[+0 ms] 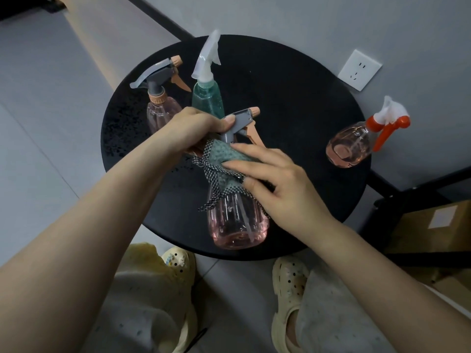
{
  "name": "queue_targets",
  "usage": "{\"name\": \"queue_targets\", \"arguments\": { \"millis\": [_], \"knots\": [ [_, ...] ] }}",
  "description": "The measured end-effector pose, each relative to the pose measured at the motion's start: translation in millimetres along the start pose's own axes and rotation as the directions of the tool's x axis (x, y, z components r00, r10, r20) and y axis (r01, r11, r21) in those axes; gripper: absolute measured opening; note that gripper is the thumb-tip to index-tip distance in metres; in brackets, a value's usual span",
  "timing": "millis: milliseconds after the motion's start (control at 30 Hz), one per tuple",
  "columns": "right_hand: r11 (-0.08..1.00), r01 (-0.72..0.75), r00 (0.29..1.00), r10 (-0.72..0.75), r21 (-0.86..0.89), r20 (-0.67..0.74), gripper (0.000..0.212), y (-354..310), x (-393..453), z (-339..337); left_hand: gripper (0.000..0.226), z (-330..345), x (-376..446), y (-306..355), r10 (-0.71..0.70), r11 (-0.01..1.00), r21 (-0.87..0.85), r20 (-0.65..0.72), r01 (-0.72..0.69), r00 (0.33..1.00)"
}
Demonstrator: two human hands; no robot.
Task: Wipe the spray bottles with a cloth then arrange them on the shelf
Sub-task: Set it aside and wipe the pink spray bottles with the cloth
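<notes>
A pink clear spray bottle (pixel 237 222) with a grey and tan trigger head is held tilted above the round black table (pixel 293 103). My left hand (pixel 193 128) grips it at the neck and head. My right hand (pixel 275 179) presses a green cloth (pixel 224 164) with checked trim against the bottle's shoulder. Behind stand a second pink bottle (pixel 160 110) with a grey head and a green bottle (pixel 207 98) with a white head. At the table's right edge sits a pink bottle (pixel 351 146) with an orange and white trigger.
A white wall socket (pixel 359 70) is on the grey wall behind the table. A black shelf frame (pixel 397 197) with a cardboard box (pixel 438 225) stands at the right. My feet in pale clogs (pixel 288 281) are on the tiled floor below the table.
</notes>
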State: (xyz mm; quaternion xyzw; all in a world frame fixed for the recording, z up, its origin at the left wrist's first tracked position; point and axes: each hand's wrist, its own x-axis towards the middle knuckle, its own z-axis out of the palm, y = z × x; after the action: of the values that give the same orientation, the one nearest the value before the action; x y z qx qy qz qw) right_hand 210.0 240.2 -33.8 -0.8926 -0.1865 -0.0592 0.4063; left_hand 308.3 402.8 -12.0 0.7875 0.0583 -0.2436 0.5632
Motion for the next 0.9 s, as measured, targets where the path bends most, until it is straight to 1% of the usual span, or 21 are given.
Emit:
{"name": "queue_targets", "arguments": {
  "millis": [67, 133, 200, 267, 333, 400, 433, 500, 600, 700, 767, 800, 833, 900],
  "knots": [
    [0.995, 0.090, 0.996, -0.088, -0.046, 0.028, 0.031, -0.9, -2.2, -0.8, 0.025, -2.3, -0.5, 1.5, -0.005, 1.000, 0.012, -0.036, 0.005, 0.999],
    [0.966, 0.223, 0.973, -0.214, -0.128, 0.080, 0.029, -1.1, -6.9, -4.0, 0.022, -5.0, -0.6, 2.8, 0.001, 1.000, 0.016, -0.073, 0.000, 0.997],
    [0.904, 0.365, 0.929, -0.336, -0.225, 0.155, 0.025, -1.7, -14.4, -5.8, 0.022, -9.9, -0.8, 3.6, 0.012, 1.000, -0.001, -0.084, -0.012, 0.996],
    [0.818, 0.491, 0.869, -0.435, -0.300, 0.236, 0.021, -2.0, -23.9, -3.1, 0.022, -14.0, -1.2, 4.3, 0.018, 1.000, -0.010, -0.091, -0.019, 0.996],
    [0.748, 0.574, 0.818, -0.499, -0.334, 0.286, 0.018, -1.0, -31.2, 1.0, 0.021, -14.8, -0.8, 4.3, 0.024, 1.000, -0.002, -0.088, -0.025, 0.996],
    [0.726, 0.596, 0.802, -0.521, -0.343, 0.292, 0.018, 0.7, -33.3, 1.4, 0.021, -13.5, 0.2, 3.8, 0.030, 0.999, 0.012, -0.084, -0.030, 0.996],
    [0.733, 0.586, 0.810, -0.513, -0.345, 0.285, 0.018, 1.0, -32.4, 0.2, 0.021, -12.7, 0.7, 3.7, 0.033, 0.999, 0.017, -0.082, -0.031, 0.996],
    [0.775, 0.531, 0.847, -0.467, -0.344, 0.255, 0.021, 0.1, -28.4, -2.2, 0.021, -11.3, 1.3, 4.7, 0.039, 0.999, 0.021, -0.075, -0.038, 0.996],
    [0.874, 0.389, 0.920, -0.353, -0.293, 0.169, 0.025, -0.4, -19.0, -1.8, 0.021, -5.3, 2.4, 4.8, 0.063, 0.997, 0.043, -0.044, -0.061, 0.997],
    [0.978, 0.162, 0.986, -0.156, -0.131, 0.053, 0.029, 2.0, -8.4, -0.6, 0.026, 2.1, 2.2, 2.4, 0.075, 0.995, 0.072, 0.000, -0.074, 0.997],
    [1.000, 0.012, 1.000, -0.012, 0.024, -0.011, 0.031, 2.9, -3.5, -1.1, 0.029, 3.6, 1.7, 1.0, 0.063, 0.997, 0.033, 0.029, -0.064, 0.998],
    [0.996, -0.029, 0.999, 0.031, 0.081, -0.021, 0.032, 2.6, -2.3, -1.4, 0.029, 2.7, 1.6, 0.6, 0.055, 0.998, 0.006, 0.039, -0.055, 0.998],
    [0.994, -0.038, 0.999, 0.040, 0.103, -0.018, 0.031, 1.7, -2.1, -1.6, 0.027, 1.9, 1.1, 0.7, 0.047, 0.999, -0.014, 0.041, -0.047, 0.998],
    [0.998, 0.027, 1.000, -0.027, 0.055, 0.006, 0.028, -0.3, -4.1, -1.9, 0.024, -0.6, 0.6, 1.1, 0.035, 0.999, -0.039, 0.021, -0.034, 0.999]
  ]
}}
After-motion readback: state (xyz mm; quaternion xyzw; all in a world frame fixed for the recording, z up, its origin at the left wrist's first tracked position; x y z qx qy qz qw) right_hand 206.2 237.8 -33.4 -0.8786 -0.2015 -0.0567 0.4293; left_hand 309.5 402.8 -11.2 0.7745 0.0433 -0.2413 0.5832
